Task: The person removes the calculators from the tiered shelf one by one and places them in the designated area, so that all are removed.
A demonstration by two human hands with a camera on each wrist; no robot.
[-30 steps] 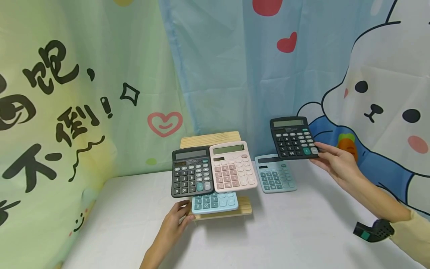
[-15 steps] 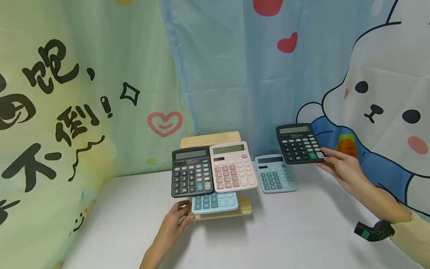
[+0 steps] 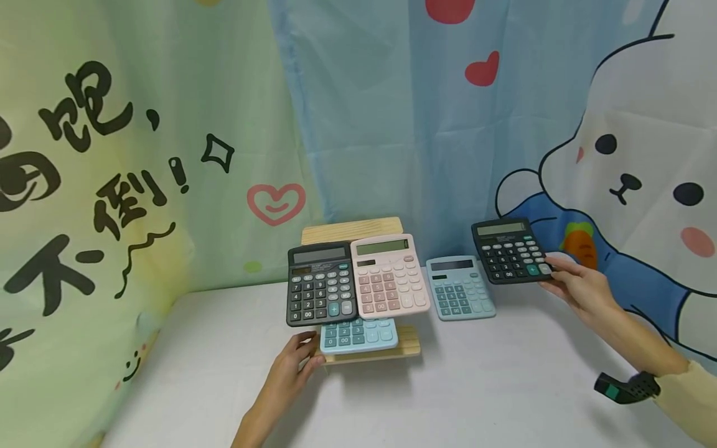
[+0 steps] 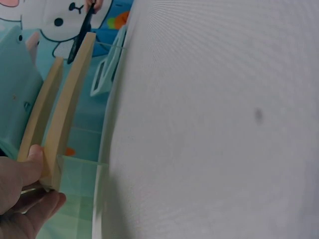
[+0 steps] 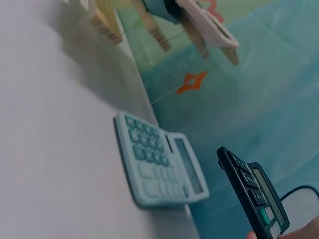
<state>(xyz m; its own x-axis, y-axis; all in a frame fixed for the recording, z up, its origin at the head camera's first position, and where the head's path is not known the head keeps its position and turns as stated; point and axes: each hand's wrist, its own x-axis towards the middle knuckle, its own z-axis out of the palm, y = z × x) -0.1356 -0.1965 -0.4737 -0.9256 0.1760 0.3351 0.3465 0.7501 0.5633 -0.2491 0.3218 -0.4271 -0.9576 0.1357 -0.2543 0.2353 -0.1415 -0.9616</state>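
My right hand (image 3: 585, 291) pinches a black calculator (image 3: 511, 251) by its lower right corner. In the right wrist view that calculator (image 5: 253, 194) is held up off the table, beside a blue calculator (image 5: 159, 164) lying there. My left hand (image 3: 287, 368) grips the left end of a wooden stand's front slat (image 3: 407, 343); in the left wrist view the thumb (image 4: 33, 162) presses on the slat (image 4: 67, 107). On the stand, a second black calculator (image 3: 320, 283) and a pink calculator (image 3: 389, 277) lean side by side, partly covering a light blue calculator (image 3: 358, 336).
A white table (image 3: 470, 386) spreads in front of the stand. Behind it hangs a printed curtain (image 3: 370, 124) with hearts and a cartoon bear. The stand's top slat (image 3: 351, 230) shows behind the calculators, close to the curtain.
My right hand has carried the black calculator to the right and lower, uncovering more of the blue calculator on the table. My left hand has stayed on the stand.
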